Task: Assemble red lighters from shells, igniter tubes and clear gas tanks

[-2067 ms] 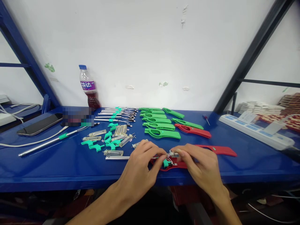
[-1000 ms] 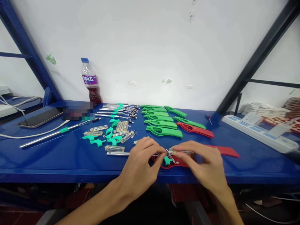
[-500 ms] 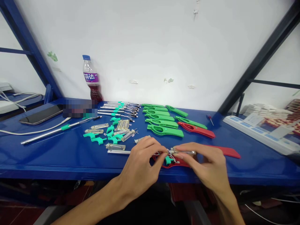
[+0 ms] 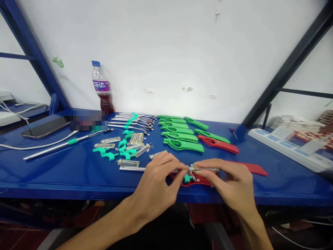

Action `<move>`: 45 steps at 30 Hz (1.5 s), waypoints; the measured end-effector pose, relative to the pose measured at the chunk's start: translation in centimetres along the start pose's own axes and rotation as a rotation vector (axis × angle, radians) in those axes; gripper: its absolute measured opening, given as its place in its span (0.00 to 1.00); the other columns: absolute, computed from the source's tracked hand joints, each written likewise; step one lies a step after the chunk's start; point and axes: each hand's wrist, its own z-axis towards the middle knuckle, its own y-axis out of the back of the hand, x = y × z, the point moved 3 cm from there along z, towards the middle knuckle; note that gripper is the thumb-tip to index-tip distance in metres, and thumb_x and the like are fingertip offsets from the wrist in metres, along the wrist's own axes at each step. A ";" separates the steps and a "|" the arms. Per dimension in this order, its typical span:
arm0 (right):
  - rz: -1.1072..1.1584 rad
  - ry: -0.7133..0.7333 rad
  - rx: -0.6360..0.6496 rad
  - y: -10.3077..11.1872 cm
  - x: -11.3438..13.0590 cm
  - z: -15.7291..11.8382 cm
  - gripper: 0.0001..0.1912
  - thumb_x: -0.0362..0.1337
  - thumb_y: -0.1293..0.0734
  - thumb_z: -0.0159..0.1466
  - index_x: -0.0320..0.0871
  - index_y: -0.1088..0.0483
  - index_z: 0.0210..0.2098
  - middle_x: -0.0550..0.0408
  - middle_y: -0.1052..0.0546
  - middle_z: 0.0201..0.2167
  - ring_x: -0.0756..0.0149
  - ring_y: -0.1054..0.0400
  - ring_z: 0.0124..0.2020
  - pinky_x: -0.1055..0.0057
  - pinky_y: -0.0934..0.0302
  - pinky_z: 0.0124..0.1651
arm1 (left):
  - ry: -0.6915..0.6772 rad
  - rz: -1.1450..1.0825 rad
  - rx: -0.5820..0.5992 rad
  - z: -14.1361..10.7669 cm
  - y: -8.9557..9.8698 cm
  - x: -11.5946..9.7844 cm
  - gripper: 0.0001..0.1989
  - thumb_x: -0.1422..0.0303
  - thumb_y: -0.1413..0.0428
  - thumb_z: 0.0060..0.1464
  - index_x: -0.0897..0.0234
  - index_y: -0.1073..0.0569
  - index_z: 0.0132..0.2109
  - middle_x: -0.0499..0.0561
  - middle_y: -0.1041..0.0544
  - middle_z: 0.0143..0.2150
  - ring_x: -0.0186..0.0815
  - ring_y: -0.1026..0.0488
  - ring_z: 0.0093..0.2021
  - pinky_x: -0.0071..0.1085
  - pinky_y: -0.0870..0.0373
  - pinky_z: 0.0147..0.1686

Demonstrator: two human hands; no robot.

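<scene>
My right hand (image 4: pixel 234 182) is closed in a pinch around a clear lighter fuel tank (image 4: pixel 212 169), its fitted end facing left. Thumb and forefinger of my left hand (image 4: pixel 158 180) are pressed together on a thin white wire or tube (image 4: pixel 188 169) at that end; the exact grip is hidden by the fingertips. Below both hands lies a red lighter shell (image 4: pixel 203 182), with a teal trigger (image 4: pixel 187 178) and thin wires in it. A silver metal tube (image 4: pixel 132 168) sticks out leftward from behind my left hand.
Loose clear tanks (image 4: pixel 128 163) and teal triggers (image 4: pixel 109 156) lie left of the hands. Behind are wired metal tubes (image 4: pixel 122 126) and green lighter shells (image 4: pixel 183 145). A bottle (image 4: pixel 101 86), a phone (image 4: pixel 47 127), a power strip (image 4: pixel 288 147) and a screwdriver (image 4: pixel 234 133) are farther out.
My right hand and the fuel tank have shifted slightly to the right. My left fingertips have moved a little the same way, still pinched.
</scene>
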 end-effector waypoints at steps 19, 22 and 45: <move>0.024 0.000 0.042 -0.1 0.0 0.0 0.04 0.34 0.24 0.67 0.52 0.16 0.39 0.63 0.12 0.35 0.71 0.19 0.30 0.79 0.27 0.34 | -0.043 0.014 0.009 -0.2 -0.1 -0.1 0.06 0.78 0.41 0.66 0.65 0.20 0.42 0.49 0.20 0.36 0.33 0.25 0.37 0.34 0.30 0.42; 0.023 -0.006 0.051 -0.1 -0.1 0.0 0.04 0.35 0.24 0.67 0.52 0.16 0.39 0.64 0.12 0.35 0.71 0.19 0.30 0.80 0.28 0.34 | -0.043 0.018 0.011 -0.2 -0.1 0.0 0.06 0.78 0.42 0.66 0.65 0.20 0.42 0.48 0.20 0.36 0.33 0.26 0.37 0.33 0.30 0.41; 0.219 -0.266 0.082 0.0 -1.0 -0.2 0.05 0.41 0.24 0.67 0.53 0.17 0.43 0.64 0.20 0.25 0.75 0.34 0.18 0.79 0.41 0.20 | 0.017 0.117 0.016 -0.3 -0.2 0.2 0.04 0.73 0.42 0.70 0.60 0.25 0.44 0.44 0.21 0.41 0.35 0.27 0.43 0.37 0.37 0.47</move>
